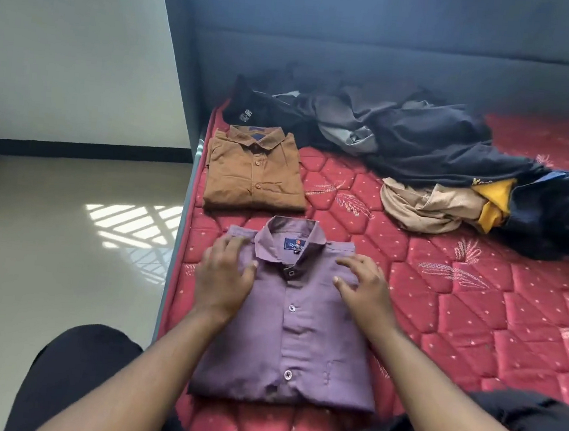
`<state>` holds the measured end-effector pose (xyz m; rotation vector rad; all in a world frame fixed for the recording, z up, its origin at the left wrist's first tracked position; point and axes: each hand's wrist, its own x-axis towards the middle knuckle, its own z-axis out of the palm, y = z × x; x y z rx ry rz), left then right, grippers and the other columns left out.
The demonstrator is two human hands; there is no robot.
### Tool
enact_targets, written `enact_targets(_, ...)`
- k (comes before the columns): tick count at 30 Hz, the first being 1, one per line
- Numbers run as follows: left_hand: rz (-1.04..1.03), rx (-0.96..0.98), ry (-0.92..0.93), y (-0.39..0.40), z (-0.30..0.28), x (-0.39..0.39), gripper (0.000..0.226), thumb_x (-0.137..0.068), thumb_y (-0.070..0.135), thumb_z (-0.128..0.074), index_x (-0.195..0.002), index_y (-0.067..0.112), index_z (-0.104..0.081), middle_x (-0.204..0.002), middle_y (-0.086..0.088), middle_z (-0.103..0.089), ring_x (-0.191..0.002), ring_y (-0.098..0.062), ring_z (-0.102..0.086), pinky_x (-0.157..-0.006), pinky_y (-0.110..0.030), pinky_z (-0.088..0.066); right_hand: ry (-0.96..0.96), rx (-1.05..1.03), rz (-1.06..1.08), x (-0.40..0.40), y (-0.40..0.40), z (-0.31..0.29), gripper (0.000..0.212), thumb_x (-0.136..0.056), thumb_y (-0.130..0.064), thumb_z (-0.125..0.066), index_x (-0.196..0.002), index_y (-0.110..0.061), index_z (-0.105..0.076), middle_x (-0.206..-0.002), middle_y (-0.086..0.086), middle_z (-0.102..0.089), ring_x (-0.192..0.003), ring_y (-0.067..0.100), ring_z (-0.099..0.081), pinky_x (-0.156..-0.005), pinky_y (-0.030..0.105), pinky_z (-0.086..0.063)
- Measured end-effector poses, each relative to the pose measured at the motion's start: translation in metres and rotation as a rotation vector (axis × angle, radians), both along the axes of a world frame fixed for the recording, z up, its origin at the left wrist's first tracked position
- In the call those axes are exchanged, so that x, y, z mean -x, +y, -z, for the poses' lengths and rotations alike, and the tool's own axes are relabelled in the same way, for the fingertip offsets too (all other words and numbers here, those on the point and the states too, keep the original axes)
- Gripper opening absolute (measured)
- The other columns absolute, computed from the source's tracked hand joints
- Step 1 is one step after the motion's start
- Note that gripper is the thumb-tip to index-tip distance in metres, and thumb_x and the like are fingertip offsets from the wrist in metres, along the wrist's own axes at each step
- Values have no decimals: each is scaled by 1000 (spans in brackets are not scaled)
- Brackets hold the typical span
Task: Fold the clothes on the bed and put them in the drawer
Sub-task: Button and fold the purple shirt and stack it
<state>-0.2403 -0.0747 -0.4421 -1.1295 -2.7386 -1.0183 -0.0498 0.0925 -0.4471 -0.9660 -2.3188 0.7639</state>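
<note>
Purple shirt (287, 322) is folded into a neat rectangle, buttoned front up w/ collar pointing away, lying on the red quilted mattress (473, 317) near the left edge of the bed, right in front of the person. Both hands are flat on it up near the shoulders: left hand (224, 278) on the left shoulder area, fingers spread and pretty much straight, thumb reaching toward the collar; right hand (364, 287) on the right shoulder area, fingers spread and just a bit bent, tips touching the fabric. Neither one is gripping anything afaict, just resting/pressing on the cloth. Just past the purple one, further up the bed, there's a brown shirt (256, 171) folded the same way, collar away, not touching the purple one. Behind that a black garment (251, 111) w/ a white label showing, up against the blue padded headboard (395, 36). Rest of the clothes are an unfolded heap: grey + dark navy stuff (421, 134) along the headboard, then a beige piece (421, 206), something yellow (492, 199) and more dark fabric toward the right. Tiled floor (50, 246) on the left w/ a patch of sunlight. Person's dark-trousered knees at the bottom of the view.
</note>
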Motion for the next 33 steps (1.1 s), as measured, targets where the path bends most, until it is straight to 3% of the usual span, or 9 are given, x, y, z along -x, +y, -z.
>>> enact_targets(4,308,33,-27,46,1,-1,41,-75,41,-57,-105,18,-72,-101,-1,-68,-100,-30,-63,-89,-43,-49,-92,-271,-77,25,7,3,59,-62,-13,-69,-119,-29,-61,-124,6,-62,-110,34,-59,-88,48,-50)
enact_targets(8,378,217,39,58,25,-3,60,-86,54,-40,-131,21,-63,-149,-13,-47,-139,-33,-41,-112,-50,-31,-209,-647,-71,48,21,3,43,-63,-21,-53,-103,-34,-56,-142,1,-51,-131,29,-39,-102,50,-29)
enact_targets(14,374,204,134,43,54,-11,60,-96,54,-33,-147,25,-45,-159,-12,-30,-145,-34,-31,-115,-52,-17,-193,-804,-163,68,22,9,8,-65,-21,-51,-69,-21,-57,-69,-1,-60,-69,27,-60,-78,39,-37)
enact_targets(17,368,257,141,43,56,-11,61,-98,56,-28,-149,26,-41,-159,-10,-31,-145,-32,-33,-115,-53,-19,-193,-609,-200,64,12,21,12,-70,-23,-50,-74,-16,-60,-77,6,-61,-72,31,-60,-65,40,-48)
enact_targets(20,383,316,69,47,48,-10,70,-94,70,-9,-154,36,-22,-163,2,-13,-151,-24,-19,-119,-50,-5,-240,-452,-219,49,3,27,28,-80,-32,-50,-96,-15,-67,-105,7,-66,-101,30,-61,-90,43,-52)
enact_targets(22,280,296,-20,51,34,-9,69,-91,71,-29,-153,43,-20,-164,11,-9,-152,-13,-11,-117,-54,6,-327,-396,-194,34,4,29,42,-84,-47,-45,-109,-22,-69,-130,7,-61,-124,32,-53,-106,52,-40)
enact_targets(24,12,138,-103,42,18,-4,69,-88,59,-58,-150,40,-34,-160,10,-26,-147,-15,-27,-116,-56,-6,-373,-255,-71,16,7,30,48,-85,-55,-42,-115,-27,-69,-145,6,-50,-136,32,-41,-110,56,-31)
enact_targets(29,-252,70,-635,11,16,33,65,-71,49,-73,-121,9,-62,-118,-16,-67,-108,-34,-64,-93,-46,-51,-172,303,315,-1,12,14,46,-83,-26,-72,-125,-10,-59,-117,16,-65,-110,36,-60,-91,39,-47)
enact_targets(33,-156,-55,-957,9,0,36,21,-81,19,-75,-86,0,-68,-80,-17,-72,-66,-25,-66,-58,-33,-56,-16,756,405,0,1,1,21,-85,-20,-73,-97,-5,-65,-100,19,-71,-78,27,-65,-70,33,-52)
